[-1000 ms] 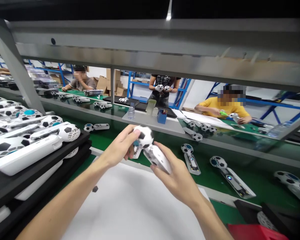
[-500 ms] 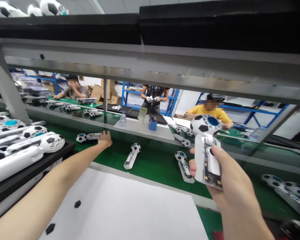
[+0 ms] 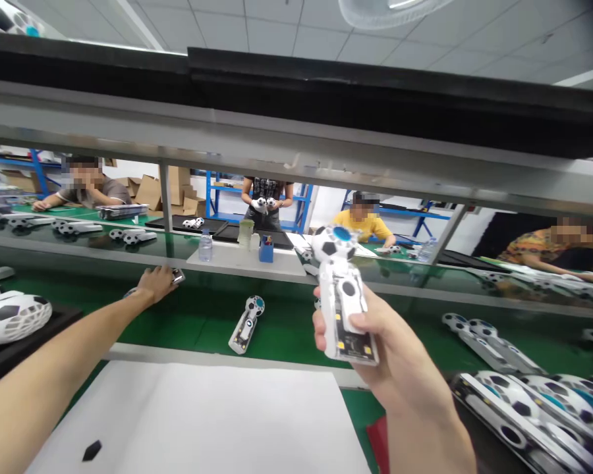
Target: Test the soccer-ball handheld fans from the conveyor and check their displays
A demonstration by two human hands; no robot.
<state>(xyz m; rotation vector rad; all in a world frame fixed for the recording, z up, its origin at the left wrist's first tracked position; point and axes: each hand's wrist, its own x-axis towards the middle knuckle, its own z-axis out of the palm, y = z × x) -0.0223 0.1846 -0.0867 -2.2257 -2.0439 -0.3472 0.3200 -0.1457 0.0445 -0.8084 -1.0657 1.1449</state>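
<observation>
Right hand (image 3: 388, 332) is holding a soccer-ball-headed handheld unit (image 3: 332, 306) in the air over the far edge of the white sheet, ball end up, slightly tilted. Fingers are clamping around the lower body, thumb pressing on the front. Front is showing a dark round spot and yellow squares on a dark section near the bottom.

Left hand (image 3: 155, 284) is covering a second unit (image 3: 178, 277) on the green surface (image 3: 202, 329); only its end is clearly poking out to the right. Can't tell if those fingers are gripping or just touching.

Third unit (image 3: 247, 324) is lying between the hands, ball end away. White sheet (image 3: 202, 415) is covering the near side, with a black pentagon piece (image 3: 92, 451) sitting on it. More units (image 3: 528, 408) are lying close together at lower right.

Further back, a clear bottle (image 3: 205, 247) and blue pen holder (image 3: 266, 249) are standing on a pale panel. Beyond, a standing co-worker (image 3: 271, 222) is holding two soccer-patterned balls; another in yellow (image 3: 342, 220) is sitting to the right.
</observation>
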